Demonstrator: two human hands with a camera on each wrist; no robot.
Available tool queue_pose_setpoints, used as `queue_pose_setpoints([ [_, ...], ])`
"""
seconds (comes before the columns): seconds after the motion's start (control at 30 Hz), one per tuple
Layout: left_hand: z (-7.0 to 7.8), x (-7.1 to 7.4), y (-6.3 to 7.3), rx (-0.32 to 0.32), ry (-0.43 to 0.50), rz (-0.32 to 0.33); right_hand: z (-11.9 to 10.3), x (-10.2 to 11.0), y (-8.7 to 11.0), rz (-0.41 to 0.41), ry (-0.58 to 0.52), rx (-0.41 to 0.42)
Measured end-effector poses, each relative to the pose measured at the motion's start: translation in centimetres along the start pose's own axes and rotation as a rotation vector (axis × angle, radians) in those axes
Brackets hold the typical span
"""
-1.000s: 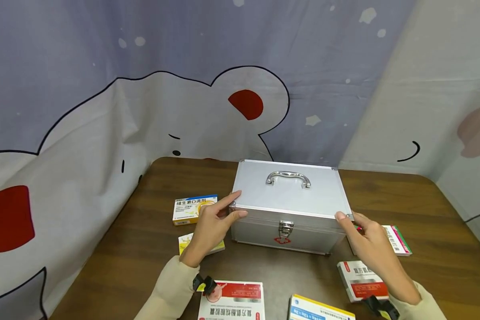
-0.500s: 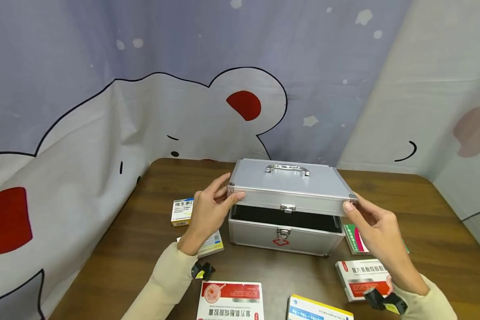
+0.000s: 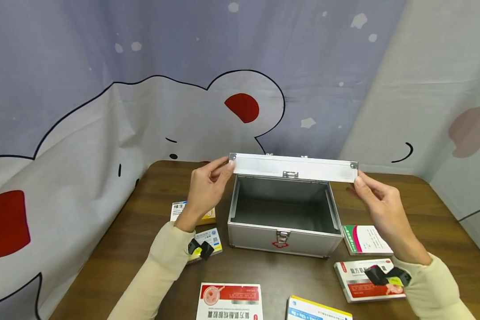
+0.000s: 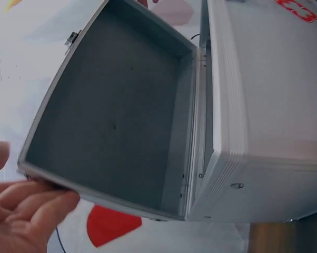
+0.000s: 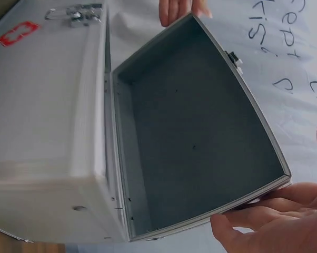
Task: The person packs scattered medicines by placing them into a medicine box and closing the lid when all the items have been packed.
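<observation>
1. The silver case (image 3: 252, 238) sits on the brown table (image 3: 288, 280), a little right of the middle of the frame. Its lid (image 3: 260, 165) is lifted at the front and slants up, so you can see the grey inside.
2. The left hand (image 3: 206, 189) holds the lid's left front corner, with the thumb in front and the fingers at the side.
3. The right hand (image 3: 387, 209) holds the lid's right front corner in the same way.
4. The lid hides the back rim of the case. A clasp (image 3: 282, 236) and a red mark (image 3: 280, 245) are on the case's front.
5. At middle left is a yellow box (image 3: 178, 210). The left hand is in front of it and covers its middle.
6. Just below it is a white box (image 3: 213, 238). The black wrist camera (image 3: 200, 249) on the left arm covers part of it.
7. At lower right, a green box (image 3: 366, 240) lies near the case. The right arm is close to its right end.
8. Below that is a red box (image 3: 362, 288). Another black camera (image 3: 377, 275), on the right arm, covers part of it.
9. At the bottom middle are a big red-and-white box (image 3: 229, 303) and a blue-and-yellow box (image 3: 314, 311). The frame's edge cuts both off.
10. A curtain (image 3: 176, 111) with big bears hangs behind the table, across the top of the frame.
</observation>
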State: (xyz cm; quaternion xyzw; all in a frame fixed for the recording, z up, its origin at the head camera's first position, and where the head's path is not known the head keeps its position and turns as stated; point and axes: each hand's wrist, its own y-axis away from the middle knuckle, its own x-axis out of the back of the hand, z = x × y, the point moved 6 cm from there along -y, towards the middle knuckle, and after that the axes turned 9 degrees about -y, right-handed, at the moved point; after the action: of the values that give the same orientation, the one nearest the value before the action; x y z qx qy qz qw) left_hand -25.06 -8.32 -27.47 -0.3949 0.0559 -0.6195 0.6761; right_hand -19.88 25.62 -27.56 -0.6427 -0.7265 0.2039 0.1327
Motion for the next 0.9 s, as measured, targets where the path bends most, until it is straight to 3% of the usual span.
queue_pose_setpoints([
  [0.1,-0.7,0.0,-0.7,-0.010,0.054,-0.023,-0.2,0.0,-1.0,-0.040,-0.082,0.031],
  [0.2,-1.4,-0.2,-1.4,-0.011,0.159,-0.111,0.0,0.2,-1.9,-0.060,-0.127,0.048],
  [0.33,-1.4,-0.6,-2.0,0.008,0.290,-0.240,0.8,0.7,-3.3,-0.056,-0.086,0.059],
  [0.43,-1.4,-1.1,-2.2,0.027,0.280,-0.289,1.7,1.1,-4.1,-0.070,-0.067,0.057],
  [0.57,-2.2,-2.4,-2.2,0.057,0.237,-0.308,2.8,1.7,-4.7,-0.094,-0.035,0.054],
  [0.77,-3.6,-3.7,-2.6,0.083,0.297,-0.296,4.3,2.2,-5.7,-0.156,0.004,0.037],
  [0.9,-4.3,-4.3,-2.6,0.099,0.296,-0.328,5.4,2.4,-6.4,-0.184,0.000,0.011],
])
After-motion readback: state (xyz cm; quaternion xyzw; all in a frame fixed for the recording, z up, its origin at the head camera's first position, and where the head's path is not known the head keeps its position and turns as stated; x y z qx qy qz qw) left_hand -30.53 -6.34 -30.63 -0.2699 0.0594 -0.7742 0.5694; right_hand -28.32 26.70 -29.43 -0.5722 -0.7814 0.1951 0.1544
